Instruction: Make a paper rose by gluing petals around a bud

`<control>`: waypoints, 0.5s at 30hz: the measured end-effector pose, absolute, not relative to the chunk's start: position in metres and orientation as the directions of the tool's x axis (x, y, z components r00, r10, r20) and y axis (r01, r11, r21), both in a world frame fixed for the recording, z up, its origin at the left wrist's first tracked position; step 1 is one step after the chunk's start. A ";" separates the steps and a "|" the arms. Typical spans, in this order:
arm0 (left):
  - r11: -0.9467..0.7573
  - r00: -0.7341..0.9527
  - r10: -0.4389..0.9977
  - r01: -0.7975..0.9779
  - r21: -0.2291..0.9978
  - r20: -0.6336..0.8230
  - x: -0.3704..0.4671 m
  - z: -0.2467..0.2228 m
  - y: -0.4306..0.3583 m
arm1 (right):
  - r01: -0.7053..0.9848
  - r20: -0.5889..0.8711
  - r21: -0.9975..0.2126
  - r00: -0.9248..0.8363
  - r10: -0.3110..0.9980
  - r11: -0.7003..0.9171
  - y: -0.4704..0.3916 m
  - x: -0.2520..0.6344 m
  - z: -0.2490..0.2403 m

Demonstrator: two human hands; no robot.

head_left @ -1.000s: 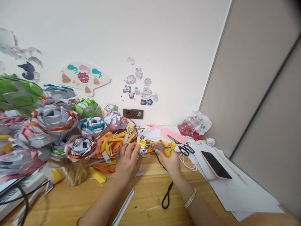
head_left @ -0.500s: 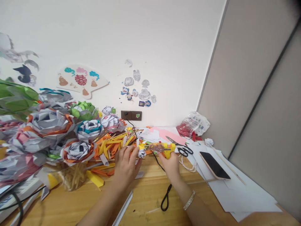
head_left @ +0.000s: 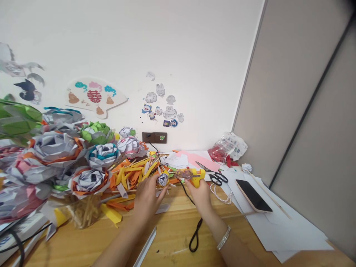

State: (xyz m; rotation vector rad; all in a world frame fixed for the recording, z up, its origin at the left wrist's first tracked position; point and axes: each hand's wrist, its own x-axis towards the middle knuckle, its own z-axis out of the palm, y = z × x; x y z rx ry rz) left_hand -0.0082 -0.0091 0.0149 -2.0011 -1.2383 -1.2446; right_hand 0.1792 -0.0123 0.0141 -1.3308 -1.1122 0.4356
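Note:
Near the middle of the wooden table, my left hand [head_left: 147, 196] holds a small white paper flower [head_left: 162, 179] with yellow on its rim. The flower's open face shows beside my fingertips. To its right, my right hand [head_left: 200, 196] is closed round the handle of a yellow glue gun [head_left: 197, 177]. The gun's nozzle points left, close to the flower's edge; whether they touch I cannot tell. A black cord runs down from the gun area over the table.
Large paper flowers [head_left: 89, 181] crowd the left. Yellow and orange paper strips [head_left: 130, 174] lie behind my left hand. Black scissors [head_left: 218, 178], a pearl string [head_left: 222, 199], a phone [head_left: 254, 195] and white sheets [head_left: 283, 233] are on the right. A plastic bag [head_left: 228, 147] stands at the wall.
My left hand has turned the small flower, so its white centre now shows more. My right hand and the glue gun have shifted very slightly left in view.

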 end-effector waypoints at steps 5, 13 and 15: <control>-0.491 0.107 0.532 0.847 0.204 0.840 -0.009 0.006 -0.003 | 0.177 0.307 -0.950 0.381 0.872 0.257 -0.013 0.181 0.018; -0.517 0.052 0.577 0.796 0.316 0.815 -0.013 0.001 0.003 | 0.022 0.348 -0.937 0.117 0.930 0.348 -0.022 0.175 0.020; -0.508 0.039 0.588 0.795 0.331 0.808 -0.013 0.001 0.004 | 0.048 0.405 -0.914 0.073 0.911 0.403 -0.021 0.173 0.016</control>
